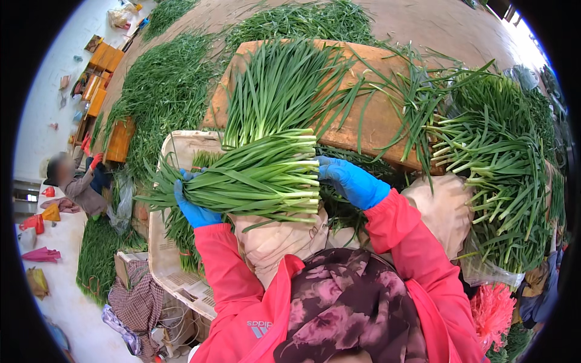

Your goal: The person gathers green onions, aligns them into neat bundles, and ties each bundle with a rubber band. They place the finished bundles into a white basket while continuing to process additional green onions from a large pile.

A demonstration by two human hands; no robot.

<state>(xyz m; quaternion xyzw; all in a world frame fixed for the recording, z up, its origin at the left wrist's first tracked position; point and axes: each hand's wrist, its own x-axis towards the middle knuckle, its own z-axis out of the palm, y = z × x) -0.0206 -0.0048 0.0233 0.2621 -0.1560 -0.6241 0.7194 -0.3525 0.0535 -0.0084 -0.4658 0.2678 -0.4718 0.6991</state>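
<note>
A bunch of garlic chives (254, 177) lies sideways in front of me, with pale cut ends to the right and leaf tips to the left. My left hand (195, 208), in a blue glove, grips its leafy part from below, with fingertips showing above. Against the cut ends is my right hand (352, 179), also gloved in blue; its fingertips are partly hidden, so its hold is unclear. Just beyond, more chives (281, 86) rest on a wooden board (376, 113), their stems pointing towards me.
A cream plastic crate (156, 240) holding tied bunches (186, 261) is at my left. Loose chives (504, 159) are heaped at my right, above a clear plastic bag (492, 267). Large piles (163, 81) cover the floor ahead. Another person (84, 188) in red gloves sits at far left.
</note>
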